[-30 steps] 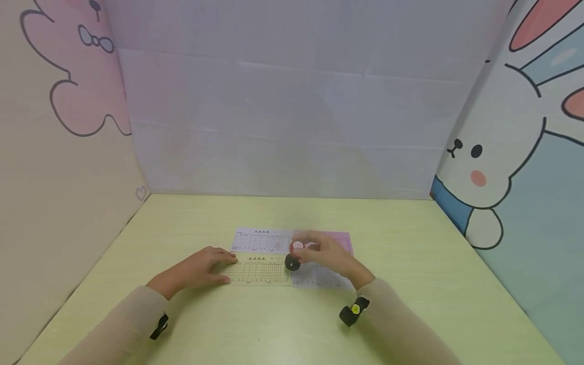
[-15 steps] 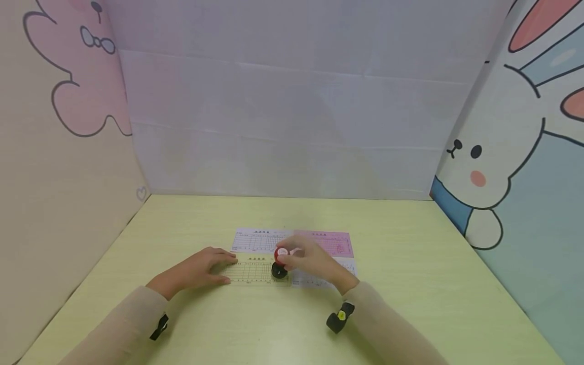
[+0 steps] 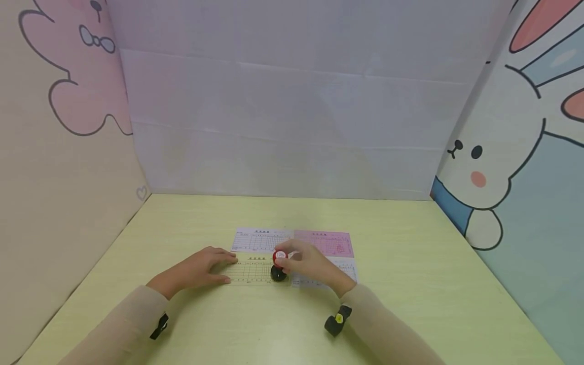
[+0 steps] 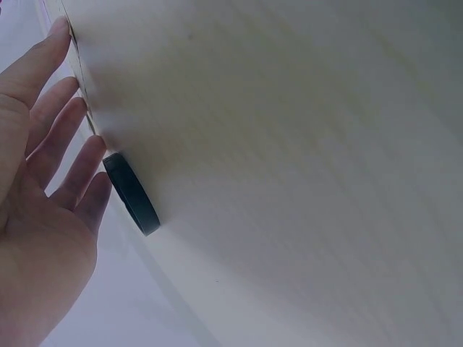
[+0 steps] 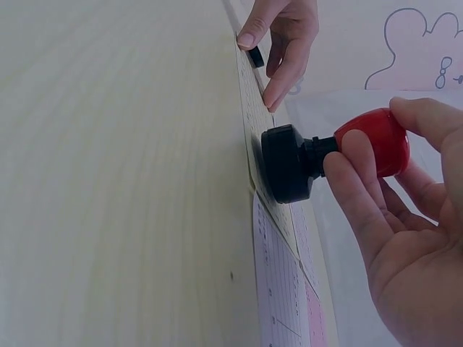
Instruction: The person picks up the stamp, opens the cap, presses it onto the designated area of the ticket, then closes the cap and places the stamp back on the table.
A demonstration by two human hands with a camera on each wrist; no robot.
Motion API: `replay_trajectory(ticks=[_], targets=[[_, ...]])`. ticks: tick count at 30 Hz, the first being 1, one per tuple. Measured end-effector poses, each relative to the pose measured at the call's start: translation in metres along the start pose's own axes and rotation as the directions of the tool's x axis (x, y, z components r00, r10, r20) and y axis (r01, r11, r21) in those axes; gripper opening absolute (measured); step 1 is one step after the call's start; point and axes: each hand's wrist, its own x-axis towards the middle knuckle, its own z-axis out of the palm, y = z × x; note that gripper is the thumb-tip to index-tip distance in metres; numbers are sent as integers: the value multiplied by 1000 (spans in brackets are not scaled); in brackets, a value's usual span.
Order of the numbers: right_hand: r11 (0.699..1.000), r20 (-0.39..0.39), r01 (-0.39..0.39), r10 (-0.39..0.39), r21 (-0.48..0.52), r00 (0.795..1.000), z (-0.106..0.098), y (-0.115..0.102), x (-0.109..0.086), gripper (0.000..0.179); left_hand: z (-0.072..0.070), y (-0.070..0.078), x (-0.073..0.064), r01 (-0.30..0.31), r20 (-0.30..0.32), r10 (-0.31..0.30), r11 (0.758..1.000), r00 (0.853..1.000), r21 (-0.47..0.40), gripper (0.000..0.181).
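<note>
My right hand [image 3: 315, 264] grips the red knob [image 5: 387, 141] of a rubber stamp [image 3: 278, 274]. The stamp's round black base [image 5: 286, 165] faces down at the right end of a pale yellow form [image 3: 251, 272], close over the paper. At that form's left edge my left hand [image 3: 196, 268] rests with fingers spread and fairly straight, fingertips at the paper. A dark round cap [image 4: 132, 194] lies on the table beside the left little finger; the hand hides it in the head view.
Around the yellow form lie a white form [image 3: 260, 241] behind it, a pink form [image 3: 330, 243] with a red stamp mark, and another white form [image 3: 345, 266] partly under the right hand's outline. Cartoon-printed walls [image 3: 497, 152] border the pale table [image 3: 219, 324].
My right hand has carried the stamp left and towards me, from near where the forms meet onto the yellow form's right end, slowing lately. My left hand has stayed put.
</note>
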Motion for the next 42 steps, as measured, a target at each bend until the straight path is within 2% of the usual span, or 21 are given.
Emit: replay_trajectory(ticks=[12,42], targets=[[1000,0,-12,12,7,1000,1,-2,-1,45,0,-1,0,-18,-4,18,1000,1000,12,52],[1000,37,-16,17,-21,999,5,-2,-1,45,1,0,-2,4,-1,-4,1000,1000,6,54]])
